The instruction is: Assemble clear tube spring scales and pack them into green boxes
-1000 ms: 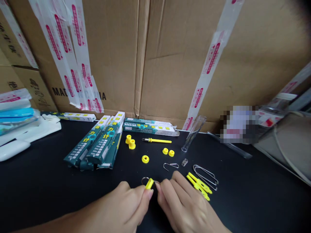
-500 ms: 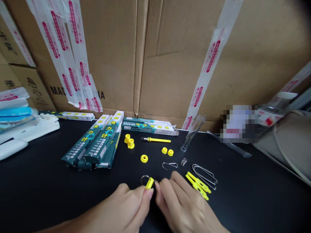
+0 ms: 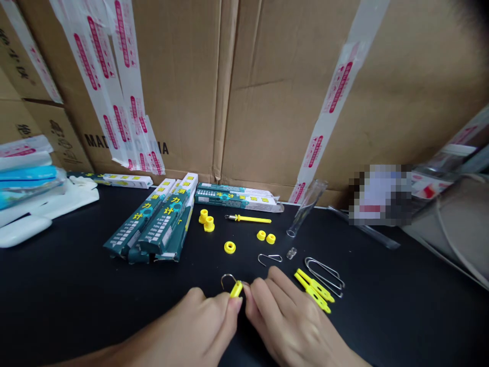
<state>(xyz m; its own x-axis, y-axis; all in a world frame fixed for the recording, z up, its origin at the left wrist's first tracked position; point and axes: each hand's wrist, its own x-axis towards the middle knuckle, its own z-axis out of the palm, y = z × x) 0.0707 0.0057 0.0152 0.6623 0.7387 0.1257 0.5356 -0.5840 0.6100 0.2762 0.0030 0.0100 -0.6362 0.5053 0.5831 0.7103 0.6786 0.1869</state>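
Cardboard boxes [image 3: 267, 92] striped with printed tape wall off the far edge of the black tabletop [image 3: 57, 285], and white packets [image 3: 34, 209] lie piled at its left edge. Green boxes [image 3: 156, 227] sit in a loose fan left of centre, with one more green box [image 3: 237, 199] lying flat along the far edge. A clear tube [image 3: 303, 211] leans toward the cardboard just right of that. Small parts are scattered between these and the near edge: a yellow rod [image 3: 248, 219], yellow caps [image 3: 206, 220], a yellow ring [image 3: 229, 247], a wire hook [image 3: 269, 258], a small spring [image 3: 291, 253], a wire loop [image 3: 324, 272] and yellow strips [image 3: 314, 291] touching it.

Near the middle of the near edge, the left hand [image 3: 198, 326] pinches a yellow clip [image 3: 236, 289] between thumb and forefinger; a metal ring [image 3: 228, 280] stands out of the clip's far end. The right hand [image 3: 290, 321] has its fingers curled together, fingertips meeting the clip from the right; what they grip is hidden.

The step in hand looks like joining ring and clip. The next move likely calls for a steady left pinch while the right fingertips seat the part.
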